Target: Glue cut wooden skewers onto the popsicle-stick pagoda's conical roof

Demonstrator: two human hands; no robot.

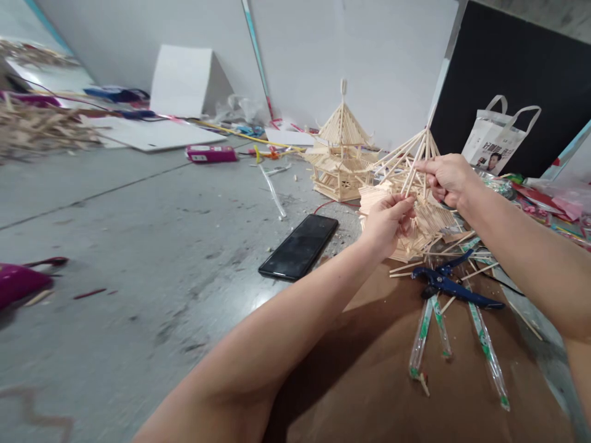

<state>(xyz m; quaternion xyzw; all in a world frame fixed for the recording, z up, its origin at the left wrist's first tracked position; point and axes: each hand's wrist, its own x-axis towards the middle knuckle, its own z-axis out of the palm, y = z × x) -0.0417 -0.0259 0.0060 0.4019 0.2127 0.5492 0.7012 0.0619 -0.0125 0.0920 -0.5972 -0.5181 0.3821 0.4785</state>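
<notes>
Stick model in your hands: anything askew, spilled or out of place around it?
The stick model held by the left hand and right hand has roof sticks fanning out unevenly. Loose sticks and wrappers lie scattered around the blue cutters.

Bare wood sticks, dull concrete, glossy plastic and glass around two hands.

Between the left hand [385, 223] and right hand [449, 178], a roof frame [415, 203] of pale, matt, unpainted wooden sticks. Just beyond it, a finished pagoda model [340, 157] of the same raw wood. Left of the hands, a phone [299, 246] with a glossy black face lies on rough, scuffed grey concrete floor [138, 246]. Below the right hand, cutters [455, 289] with smooth blue handles and shiny clear plastic wrappers [489, 357] rest on matt brown board [392, 381].
</notes>
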